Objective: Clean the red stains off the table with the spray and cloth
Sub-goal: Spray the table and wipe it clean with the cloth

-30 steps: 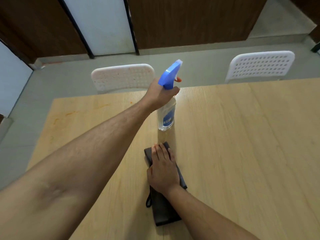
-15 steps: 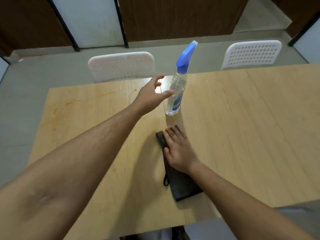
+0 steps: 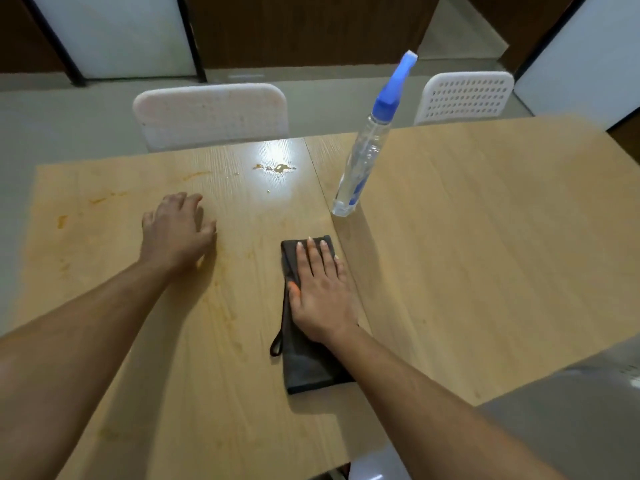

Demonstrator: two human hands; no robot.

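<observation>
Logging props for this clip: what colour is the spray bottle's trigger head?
Blue, on the clear spray bottle standing on the table; seen in the head view.

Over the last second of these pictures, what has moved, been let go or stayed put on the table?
The left hand has let go of the spray bottle, which now stands alone on the table, and has drawn back to the left to rest on the stained wood, holding nothing. The right hand stays flat on the dark cloth, as before.
</observation>
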